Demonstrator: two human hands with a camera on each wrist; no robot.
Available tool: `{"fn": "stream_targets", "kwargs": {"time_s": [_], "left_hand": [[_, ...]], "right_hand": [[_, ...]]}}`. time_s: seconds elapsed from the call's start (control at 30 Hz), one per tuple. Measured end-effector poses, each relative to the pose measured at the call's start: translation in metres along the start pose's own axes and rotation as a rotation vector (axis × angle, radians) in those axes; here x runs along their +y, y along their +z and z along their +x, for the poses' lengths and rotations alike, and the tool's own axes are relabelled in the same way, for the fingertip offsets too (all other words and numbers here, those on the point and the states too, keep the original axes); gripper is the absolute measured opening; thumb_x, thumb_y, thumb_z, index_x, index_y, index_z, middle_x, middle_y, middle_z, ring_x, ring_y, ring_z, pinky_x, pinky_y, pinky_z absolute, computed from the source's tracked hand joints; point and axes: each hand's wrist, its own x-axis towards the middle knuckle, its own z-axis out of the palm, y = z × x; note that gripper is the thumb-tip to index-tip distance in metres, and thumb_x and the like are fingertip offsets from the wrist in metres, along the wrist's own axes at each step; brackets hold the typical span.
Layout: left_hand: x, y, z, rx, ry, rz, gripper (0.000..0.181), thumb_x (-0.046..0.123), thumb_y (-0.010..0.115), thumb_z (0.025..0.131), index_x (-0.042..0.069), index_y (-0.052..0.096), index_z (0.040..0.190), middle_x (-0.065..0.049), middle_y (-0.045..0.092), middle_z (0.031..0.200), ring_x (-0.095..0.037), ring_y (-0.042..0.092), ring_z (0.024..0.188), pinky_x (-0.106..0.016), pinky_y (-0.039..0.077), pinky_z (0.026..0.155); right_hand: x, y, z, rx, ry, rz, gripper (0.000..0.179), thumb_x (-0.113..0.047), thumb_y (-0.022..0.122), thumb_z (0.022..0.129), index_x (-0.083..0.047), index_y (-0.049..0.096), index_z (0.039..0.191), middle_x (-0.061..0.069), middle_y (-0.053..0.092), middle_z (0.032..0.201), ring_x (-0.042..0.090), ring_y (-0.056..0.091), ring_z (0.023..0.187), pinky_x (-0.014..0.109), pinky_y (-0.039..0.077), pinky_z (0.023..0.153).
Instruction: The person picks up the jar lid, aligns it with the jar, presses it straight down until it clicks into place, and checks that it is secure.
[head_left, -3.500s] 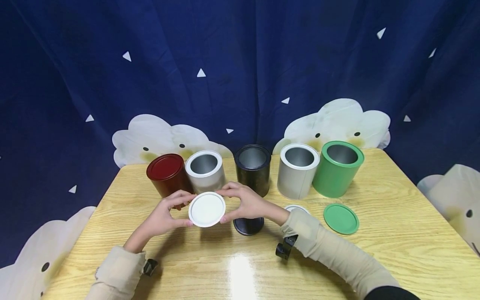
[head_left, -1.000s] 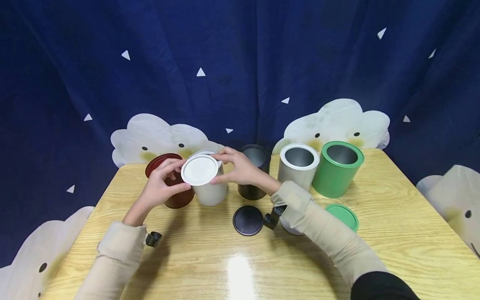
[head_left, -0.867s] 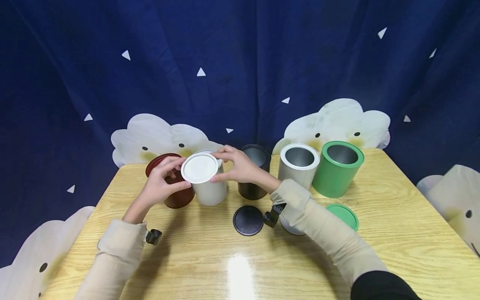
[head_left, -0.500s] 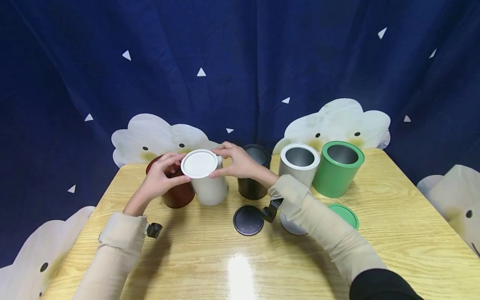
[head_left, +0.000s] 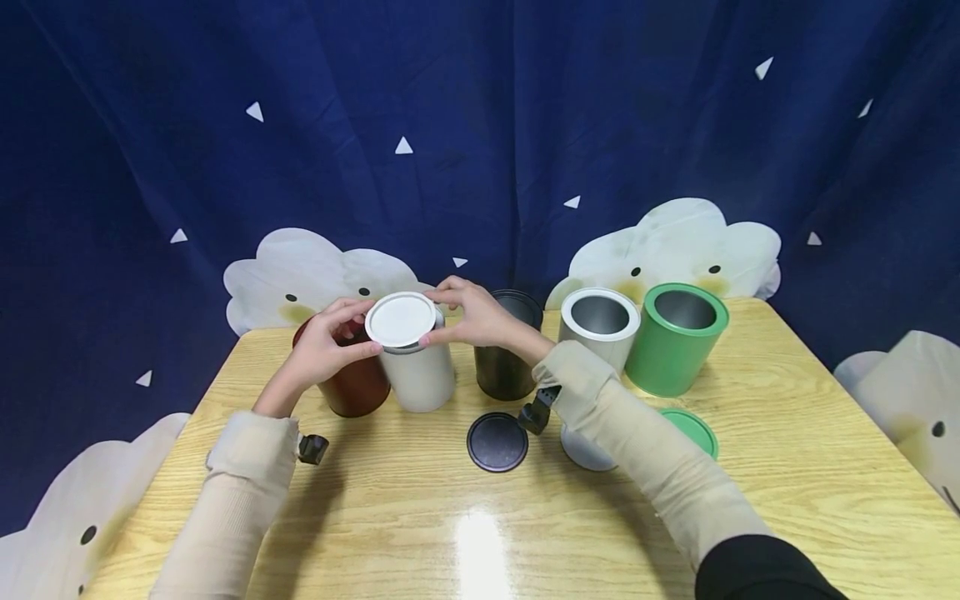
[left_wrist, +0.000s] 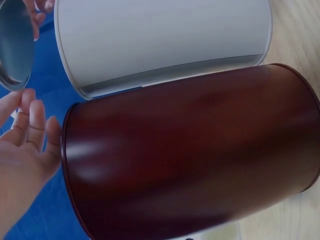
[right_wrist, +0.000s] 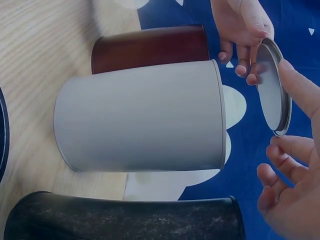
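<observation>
A white round lid [head_left: 401,320] is held level by both hands above the open top of a light-coloured can [head_left: 420,379]. The right wrist view shows a gap between the lid [right_wrist: 272,92] and the can's rim. My left hand [head_left: 318,346] grips the lid's left edge with thumb and fingertips. On the opposite edge, my right hand [head_left: 476,317] holds it between thumb and forefinger. Beside the light can stands a dark red can [head_left: 356,383], partly behind my left hand; its top is mostly hidden.
To the right stand an open black can [head_left: 506,367], an open white can [head_left: 597,333] and an open green can [head_left: 675,350]. On the wooden table [head_left: 405,517] lie a black lid [head_left: 497,442], a partly hidden white lid [head_left: 585,450] and a green lid [head_left: 693,433]. A blue curtain [head_left: 480,125] hangs behind.
Both hands have carried the white lid away from the front of the table, back over the light can. Over the last second it has shifted slightly farther back. The cans stay put lately.
</observation>
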Motion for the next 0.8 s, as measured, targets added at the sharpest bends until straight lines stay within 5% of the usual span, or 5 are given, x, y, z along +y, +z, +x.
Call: {"fn": "stream_targets", "kwargs": {"time_s": [0.33,0.63,0.8], "left_hand": [[-0.001,-0.001,0.008,-0.053,-0.086,-0.003,0.056,-0.003,0.072,0.073,-0.008,0.050,0.125,-0.018,0.051,0.109,-0.027,0.046,0.086,-0.028,0.040,0.070],[0.026,-0.003,0.011,-0.092,-0.127,0.012,0.054,-0.005,0.069,0.074,-0.016,0.047,0.122,-0.026,0.048,0.106,-0.039,0.044,0.090,-0.043,0.037,0.075],[0.002,0.000,0.015,-0.100,-0.134,0.023,0.057,-0.001,0.072,0.074,-0.013,0.047,0.124,-0.026,0.048,0.116,-0.036,0.042,0.099,-0.044,0.033,0.081]], "right_hand": [[0.004,-0.003,0.009,-0.034,0.063,0.025,0.072,-0.033,0.079,0.069,-0.005,0.052,0.129,0.006,0.052,0.110,0.025,0.049,0.099,0.036,0.041,0.083],[0.012,-0.001,0.017,-0.063,0.112,0.031,0.072,-0.032,0.079,0.069,-0.007,0.051,0.129,0.007,0.051,0.111,0.025,0.050,0.103,0.035,0.041,0.088],[0.016,0.001,0.019,-0.088,0.140,0.013,0.071,-0.033,0.079,0.069,-0.008,0.052,0.129,0.007,0.051,0.112,0.023,0.050,0.104,0.033,0.041,0.087]]}}
